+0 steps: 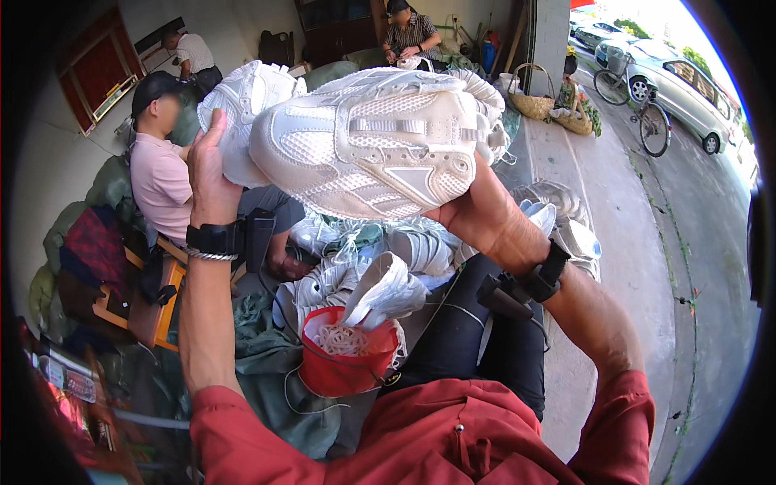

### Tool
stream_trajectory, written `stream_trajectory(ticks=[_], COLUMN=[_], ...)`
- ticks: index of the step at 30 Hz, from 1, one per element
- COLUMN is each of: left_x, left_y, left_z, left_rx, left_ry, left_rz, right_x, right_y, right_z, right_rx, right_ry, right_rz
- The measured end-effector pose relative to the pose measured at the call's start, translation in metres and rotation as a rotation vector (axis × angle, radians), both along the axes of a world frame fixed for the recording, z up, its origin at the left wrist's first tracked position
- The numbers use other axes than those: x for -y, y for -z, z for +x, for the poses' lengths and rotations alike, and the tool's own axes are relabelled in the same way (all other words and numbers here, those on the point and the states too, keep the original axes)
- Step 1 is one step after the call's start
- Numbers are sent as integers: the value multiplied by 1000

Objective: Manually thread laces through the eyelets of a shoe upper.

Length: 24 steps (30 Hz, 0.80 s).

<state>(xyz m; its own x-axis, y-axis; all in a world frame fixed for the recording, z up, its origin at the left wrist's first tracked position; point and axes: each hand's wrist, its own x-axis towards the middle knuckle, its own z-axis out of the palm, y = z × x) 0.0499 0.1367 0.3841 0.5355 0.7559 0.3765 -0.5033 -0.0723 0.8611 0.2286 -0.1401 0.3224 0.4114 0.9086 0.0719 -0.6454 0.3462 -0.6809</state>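
Raised in front of me is a nested stack of white and pale grey sneaker uppers (pixel 388 145), with mesh panels and no soles in sight. My left hand (pixel 212 162) grips its left end, the thumb up along the side and the other fingers hidden behind. At the right end my right hand (pixel 483 208) supports the stack from below, its fingers mostly out of sight. Below, a red bucket (pixel 343 372) holds whitish shoelaces (pixel 341 339), and a loose white upper (pixel 384 291) leans over its rim.
More white uppers (pixel 558 210) are piled on the floor past my knees. A person in a pink shirt (pixel 158 182) sits close on the left beside a wooden chair (pixel 153 303). Green sacks (pixel 275 388) lie by the bucket. Wicker baskets (pixel 532 105) and a bicycle (pixel 638 105) stand farther right.
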Motion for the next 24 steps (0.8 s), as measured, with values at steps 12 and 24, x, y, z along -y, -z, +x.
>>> stream_trajectory(ticks=[12,24], left_x=[1,-103], left_y=[-12,63], left_z=[27,3], left_rx=[68,-96], left_ry=[-341,-1088], left_rz=[292,295], right_x=[49,213], right_y=[-31,-32], right_z=[18,163], right_rx=[-31,-174], right_ry=[-69,-167], right_rz=[248,549])
